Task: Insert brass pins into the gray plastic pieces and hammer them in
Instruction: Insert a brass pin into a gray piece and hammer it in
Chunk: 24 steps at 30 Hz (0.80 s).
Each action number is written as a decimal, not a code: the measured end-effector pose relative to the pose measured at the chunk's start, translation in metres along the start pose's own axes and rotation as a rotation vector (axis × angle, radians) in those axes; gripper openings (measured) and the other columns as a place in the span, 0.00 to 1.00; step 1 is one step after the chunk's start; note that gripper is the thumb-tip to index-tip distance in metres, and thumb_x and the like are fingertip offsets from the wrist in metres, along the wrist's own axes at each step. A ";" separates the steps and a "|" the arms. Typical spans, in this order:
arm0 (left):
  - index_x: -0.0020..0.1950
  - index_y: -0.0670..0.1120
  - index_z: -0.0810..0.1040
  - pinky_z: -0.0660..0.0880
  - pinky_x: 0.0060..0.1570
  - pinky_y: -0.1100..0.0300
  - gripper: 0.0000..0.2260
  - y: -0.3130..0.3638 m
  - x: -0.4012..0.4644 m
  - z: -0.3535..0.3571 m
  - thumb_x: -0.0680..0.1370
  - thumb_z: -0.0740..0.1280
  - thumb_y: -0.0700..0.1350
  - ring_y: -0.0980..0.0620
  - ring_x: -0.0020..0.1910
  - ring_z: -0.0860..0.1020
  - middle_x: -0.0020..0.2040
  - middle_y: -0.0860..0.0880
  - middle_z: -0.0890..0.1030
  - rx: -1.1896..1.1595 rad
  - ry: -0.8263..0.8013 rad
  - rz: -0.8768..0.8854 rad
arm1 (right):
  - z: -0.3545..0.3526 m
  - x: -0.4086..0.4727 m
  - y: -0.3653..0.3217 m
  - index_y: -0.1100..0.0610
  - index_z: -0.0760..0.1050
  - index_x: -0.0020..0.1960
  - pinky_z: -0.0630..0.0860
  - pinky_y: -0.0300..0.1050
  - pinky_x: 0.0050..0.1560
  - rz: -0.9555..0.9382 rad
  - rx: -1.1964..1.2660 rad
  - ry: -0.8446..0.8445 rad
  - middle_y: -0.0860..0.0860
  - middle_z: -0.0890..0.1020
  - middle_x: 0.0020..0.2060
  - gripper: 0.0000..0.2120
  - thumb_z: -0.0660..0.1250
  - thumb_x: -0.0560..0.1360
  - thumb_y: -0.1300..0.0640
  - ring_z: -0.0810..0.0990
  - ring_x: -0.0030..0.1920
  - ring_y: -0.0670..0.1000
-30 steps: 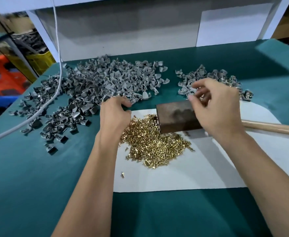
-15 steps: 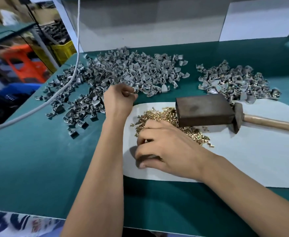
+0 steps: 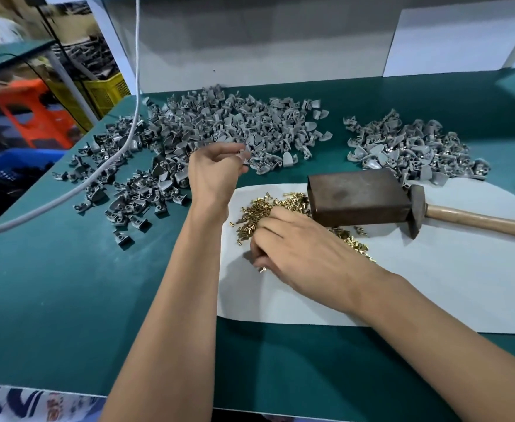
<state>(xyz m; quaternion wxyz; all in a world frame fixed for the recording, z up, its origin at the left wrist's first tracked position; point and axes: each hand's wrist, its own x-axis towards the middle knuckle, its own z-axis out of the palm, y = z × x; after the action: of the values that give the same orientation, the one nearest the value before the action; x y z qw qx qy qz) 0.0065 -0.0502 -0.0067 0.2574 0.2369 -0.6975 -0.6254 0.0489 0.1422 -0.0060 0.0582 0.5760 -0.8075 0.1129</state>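
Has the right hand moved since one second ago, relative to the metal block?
Yes. The right hand has come down from beside the metal block toward the person, and now rests over the brass pins on the white sheet.

On the table (image 3: 52, 300) a sheet (image 3: 432, 284) lies front right. On the sheet, the pins (image 3: 259, 211) lie left, the block (image 3: 356, 193) just right of them, the hammer (image 3: 463, 216) right of the block. Behind the sheet lie two heaps of pieces: the big heap (image 3: 219, 129) left, the small heap (image 3: 408, 147) right. A cable (image 3: 107, 166) crosses the big heap's left part.
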 end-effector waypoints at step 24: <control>0.59 0.34 0.80 0.82 0.48 0.60 0.12 0.015 -0.029 0.028 0.78 0.67 0.28 0.47 0.42 0.84 0.50 0.37 0.85 -0.494 -0.450 -0.011 | -0.023 -0.028 0.061 0.58 0.85 0.53 0.81 0.47 0.51 0.262 0.338 0.635 0.46 0.85 0.46 0.06 0.70 0.79 0.63 0.83 0.48 0.45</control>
<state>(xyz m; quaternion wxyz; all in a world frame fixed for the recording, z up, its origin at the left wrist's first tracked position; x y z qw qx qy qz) 0.0094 -0.0087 0.0035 0.1430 0.0273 -0.5629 -0.8136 -0.0002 0.1924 0.0028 0.1948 0.4056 -0.7862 0.4236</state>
